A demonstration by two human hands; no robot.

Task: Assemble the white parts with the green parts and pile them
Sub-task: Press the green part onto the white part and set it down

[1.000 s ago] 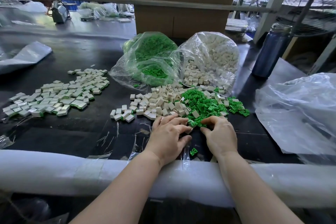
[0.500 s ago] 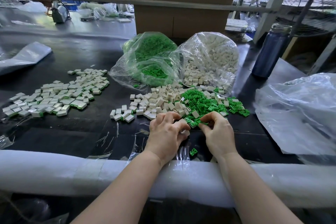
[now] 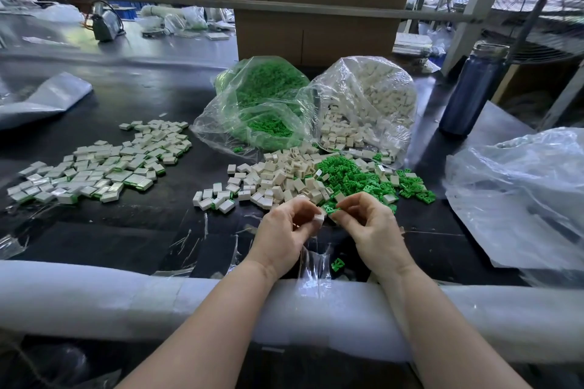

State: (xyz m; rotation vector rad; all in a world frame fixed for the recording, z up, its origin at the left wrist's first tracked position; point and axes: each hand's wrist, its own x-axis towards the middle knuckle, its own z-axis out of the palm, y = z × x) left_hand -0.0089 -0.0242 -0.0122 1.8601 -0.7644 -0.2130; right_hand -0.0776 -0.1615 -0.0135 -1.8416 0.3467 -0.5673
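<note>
Both hands lifted, left hand (image 3: pixel 284 230) pinching white part (image 3: pixel 317 220).

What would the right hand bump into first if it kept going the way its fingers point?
Probably the white part pinched in the left hand. The right hand pinches a green part, fingers pointing left toward it, with barely any gap. Depth is hard to judge here.

Two bare forearms, uncovered from wrist to the lower picture edge, no sleeve in view. Left hand (image 3: pixel 284 232) and right hand (image 3: pixel 373 230) ungloved, without rings, watch or wristband on the sides shown. Fingers (image 3: pixel 350 204) slim, nails short and unpainted where visible.
</note>
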